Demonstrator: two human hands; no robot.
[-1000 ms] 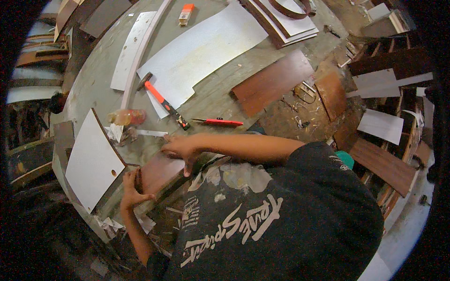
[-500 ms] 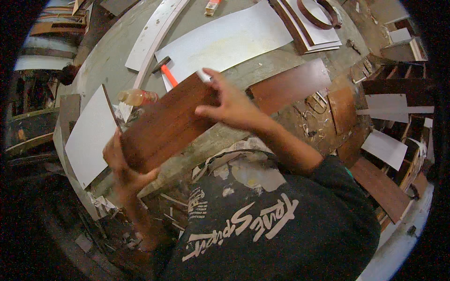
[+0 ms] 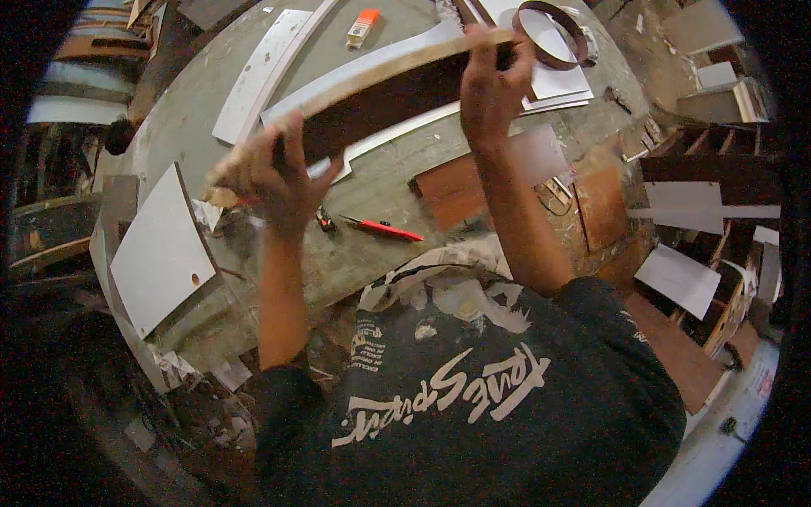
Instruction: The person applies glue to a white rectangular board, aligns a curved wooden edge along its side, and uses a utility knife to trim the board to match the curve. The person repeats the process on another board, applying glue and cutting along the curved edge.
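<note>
I hold a long dark brown wooden board (image 3: 384, 101) with a pale edge up above the grey workbench (image 3: 372, 245), tilted from lower left to upper right. My left hand (image 3: 274, 182) grips its lower left end. My right hand (image 3: 490, 84) grips its upper right end. Under the board lies a large white panel (image 3: 397, 139) on the bench.
A red utility knife (image 3: 384, 228) lies on the bench below the board. A white panel with a hole (image 3: 160, 253) leans at the bench's left end. A brown board (image 3: 456, 190), an orange-capped tube (image 3: 363, 25), a dark ring (image 3: 553, 29) and stacked panels at right.
The board has been lifted from low at the bench edge up and away over the bench. Both hands moved up with it, and it now shows its edge.
</note>
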